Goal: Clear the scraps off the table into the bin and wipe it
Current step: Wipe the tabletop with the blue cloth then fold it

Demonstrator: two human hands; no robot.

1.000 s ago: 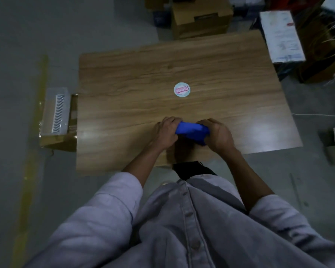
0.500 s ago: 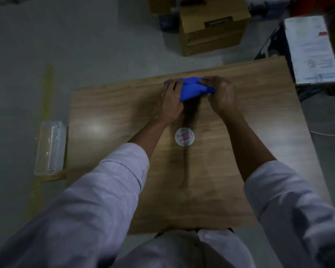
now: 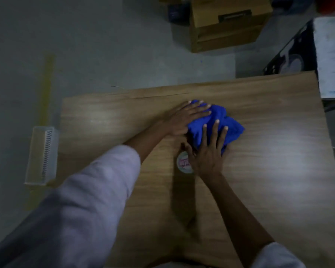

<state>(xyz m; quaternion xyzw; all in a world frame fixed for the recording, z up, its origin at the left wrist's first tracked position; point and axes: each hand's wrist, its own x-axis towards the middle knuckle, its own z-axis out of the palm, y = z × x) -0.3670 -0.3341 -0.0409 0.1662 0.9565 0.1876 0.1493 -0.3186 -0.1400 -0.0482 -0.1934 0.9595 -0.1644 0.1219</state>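
Both your hands lie on the cloth (image 3: pixel 227 122), a crumpled blue heap on the tabletop (image 3: pixel 278 171), nearer the far edge than the near one. Your left hand (image 3: pixel 186 118) comes in from the left and lies flat, fingers straight and close together, their tips over the cloth's far left part. Its grip is released, pressing rather than clasping. Your right hand (image 3: pixel 208 153) comes from the near side, fingers straight and spread across the cloth's near part, with the palm on the wood just behind it. That grip is released too, with nothing curled round the fabric. The cloth's right lobe sticks out bare beyond both hands.

A round sticker (image 3: pixel 182 164) lies on the tabletop at the thumb side of your right hand, partly covered by it, and its print is too blurred to read. The bin (image 3: pixel 41 157), clear with a ribbed, slotted wall, sits off the tabletop's left edge, lower than it and well apart from the cloth. Beyond the far edge a cardboard box (image 3: pixel 224 29) stands on the grey floor (image 3: pixel 104 45), and a yellow line (image 3: pixel 46 88) runs along the floor at left. By the far right corner lies a white sheet (image 3: pixel 331 59), blurred
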